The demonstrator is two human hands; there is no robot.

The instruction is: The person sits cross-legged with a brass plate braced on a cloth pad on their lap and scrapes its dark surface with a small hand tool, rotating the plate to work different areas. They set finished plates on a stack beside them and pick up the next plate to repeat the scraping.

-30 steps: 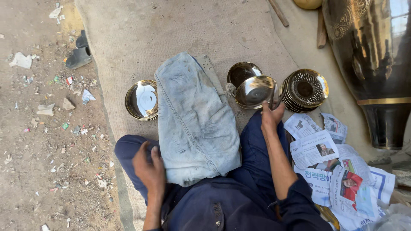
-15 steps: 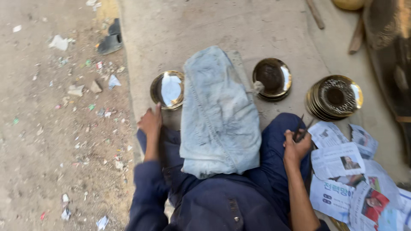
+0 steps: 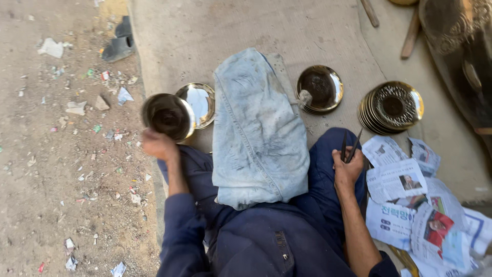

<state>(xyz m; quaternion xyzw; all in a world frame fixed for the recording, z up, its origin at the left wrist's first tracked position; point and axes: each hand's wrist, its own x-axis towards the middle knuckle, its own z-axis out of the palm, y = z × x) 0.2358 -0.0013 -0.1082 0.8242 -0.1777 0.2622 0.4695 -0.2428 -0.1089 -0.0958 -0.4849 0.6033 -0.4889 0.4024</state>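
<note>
The person sits on the ground with a faded denim cloth (image 3: 259, 128) spread over the lap, and everything else lies around that cloth.

To the left of the cloth, the left hand (image 3: 160, 145) holds a round metal dish (image 3: 168, 116) lifted off the ground. Its fingers are closed on the dish's lower rim. The dish is tipped up on edge, so its dark hollow face points toward the camera and slightly left (it is blurred, so finer detail cannot be told). Just behind it, between it and the cloth, a second shiny dish (image 3: 197, 104) lies flat on the concrete, its hollow facing up.

To the right of the cloth, near its lower edge, the right hand (image 3: 347, 169) rests on the knee of the dark blue trousers. Its fingers are curled tight around two thin dark metal tools (image 3: 349, 147). Their long axes run up and away from the person, spreading slightly apart in a narrow V, with the tips toward the stack of dishes.

Right of the cloth's upper part lies a single dark dish (image 3: 320, 88) with a small wad on its left rim. Farther right stands a stack of patterned dishes (image 3: 392, 106). Below that stack, sheets of newspaper (image 3: 410, 200) lie scattered beside the right leg.
</note>
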